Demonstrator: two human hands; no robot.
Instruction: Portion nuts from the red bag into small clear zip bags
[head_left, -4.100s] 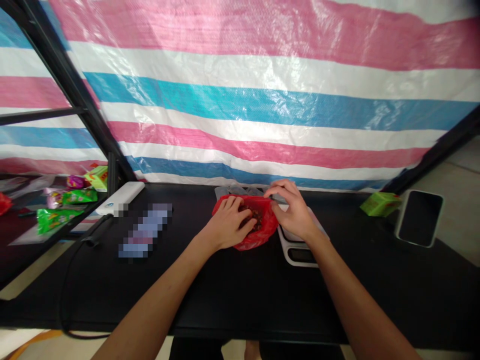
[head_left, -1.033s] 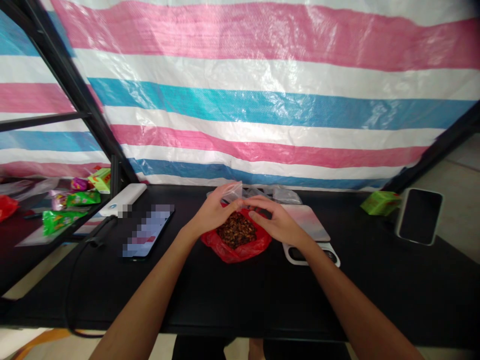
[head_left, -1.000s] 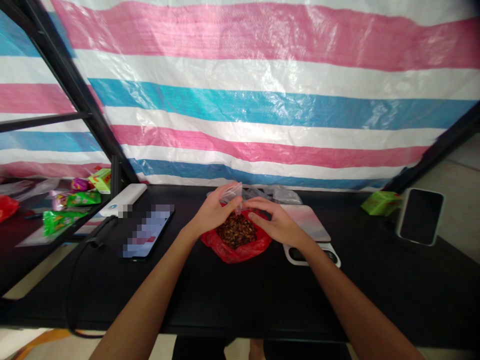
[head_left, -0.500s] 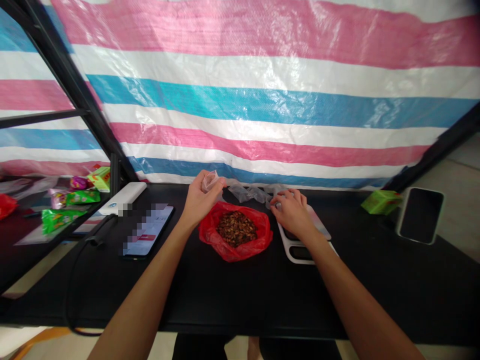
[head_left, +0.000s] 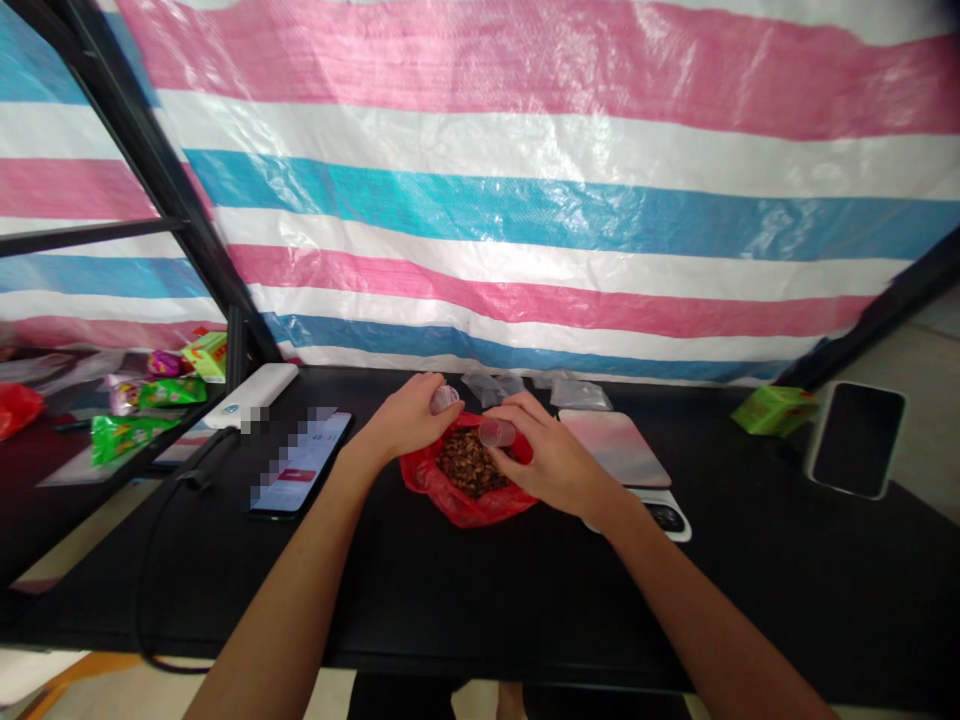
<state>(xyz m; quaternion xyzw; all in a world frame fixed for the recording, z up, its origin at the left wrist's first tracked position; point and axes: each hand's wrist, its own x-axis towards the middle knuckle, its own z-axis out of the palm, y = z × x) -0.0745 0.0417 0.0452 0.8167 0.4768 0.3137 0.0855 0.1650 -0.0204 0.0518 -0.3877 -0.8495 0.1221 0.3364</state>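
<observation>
My left hand (head_left: 405,418) is closed round a small clear plastic bag (head_left: 444,399) at the back left rim of a red plastic bag (head_left: 469,510). Small brown dried pieces (head_left: 472,465), like seeds or nuts, fill the red bag, which lies open on the black table. Over its right side, my right hand (head_left: 551,455) grips a small see-through cup (head_left: 497,432) between thumb and fingers. The cup is tilted, and I cannot tell whether anything is in it. To the right of that hand sits a kitchen scale (head_left: 619,450) with a shiny plate, partly covered by my forearm.
Several clear bags (head_left: 581,393) lie along the back edge. A lit phone (head_left: 300,465) and a white power bank (head_left: 255,393) with a black cable are at left. At right stand a green box (head_left: 774,410) and another phone (head_left: 859,440). Snack packets (head_left: 135,438) lie far left.
My right hand has moved left from the scale to over the red bag, with the cup now visible in it. My left hand has come slightly right and lower with the clear bag.
</observation>
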